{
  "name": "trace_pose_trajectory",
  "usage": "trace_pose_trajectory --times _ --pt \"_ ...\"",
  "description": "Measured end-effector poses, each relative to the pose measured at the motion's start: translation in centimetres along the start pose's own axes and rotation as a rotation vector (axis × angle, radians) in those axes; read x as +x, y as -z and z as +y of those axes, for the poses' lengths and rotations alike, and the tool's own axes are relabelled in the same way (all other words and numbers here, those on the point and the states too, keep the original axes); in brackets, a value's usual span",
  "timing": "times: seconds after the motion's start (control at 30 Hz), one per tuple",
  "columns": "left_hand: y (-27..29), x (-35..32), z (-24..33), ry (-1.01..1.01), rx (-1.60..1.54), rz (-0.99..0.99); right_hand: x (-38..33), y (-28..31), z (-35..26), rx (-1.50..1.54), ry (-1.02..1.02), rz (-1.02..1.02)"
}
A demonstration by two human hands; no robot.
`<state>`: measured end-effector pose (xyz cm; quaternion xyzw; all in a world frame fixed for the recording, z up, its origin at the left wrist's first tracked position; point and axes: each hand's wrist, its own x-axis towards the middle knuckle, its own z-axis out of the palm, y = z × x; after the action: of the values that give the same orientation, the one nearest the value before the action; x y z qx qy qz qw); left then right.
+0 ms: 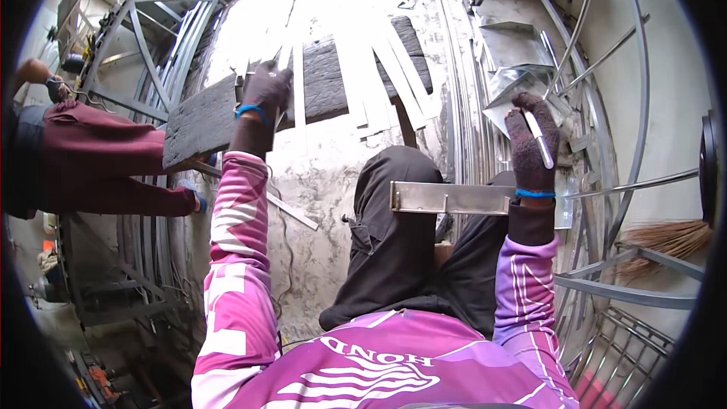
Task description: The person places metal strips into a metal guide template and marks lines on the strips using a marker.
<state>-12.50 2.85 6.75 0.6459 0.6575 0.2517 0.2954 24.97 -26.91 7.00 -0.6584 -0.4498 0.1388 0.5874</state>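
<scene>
My left hand (266, 92), in a dark glove, is closed around a thin metal strip (285, 53) over a dark wooden plank (204, 127). A small metal piece (239, 89) shows beside that hand; whether I hold it too I cannot tell. Several pale flat strips (357, 68) lie across the plank, some sticking out past its near edge. In my gloved right hand (530, 132) is a white marker-like pen (538, 136), slanting along the fingers. A metal channel piece (454, 198) lies across my thighs, its right end near my right wrist.
Another person in maroon trousers (98, 151) stands at the left by the plank's end. Metal frames (151, 53) rise behind. Long metal lengths (466, 106) lie on the right, near bent sheet metal (519, 45), curved tubes (644, 83) and a broom (666, 242). A short strip (294, 210) lies on the floor.
</scene>
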Motion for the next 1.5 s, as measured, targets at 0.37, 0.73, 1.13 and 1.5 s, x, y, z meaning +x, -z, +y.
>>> trace_pose_trajectory --times 0.37,0.73,1.13,1.5 --pt "-5.3 -1.5 -0.1 0.006 0.744 -0.002 0.0 0.0 2.0 0.048 -0.1 -0.031" --pt "-6.3 -3.2 0.9 -0.211 0.91 0.065 0.0 -0.1 2.3 0.091 -0.112 -0.067" --pt "-11.8 -0.5 2.8 -0.04 0.161 -0.19 -0.1 -0.1 3.5 0.123 -0.136 -0.072" --pt "-6.8 -6.4 7.2 -0.1 -1.071 -0.342 0.3 0.4 0.1 -0.018 -0.014 0.13"
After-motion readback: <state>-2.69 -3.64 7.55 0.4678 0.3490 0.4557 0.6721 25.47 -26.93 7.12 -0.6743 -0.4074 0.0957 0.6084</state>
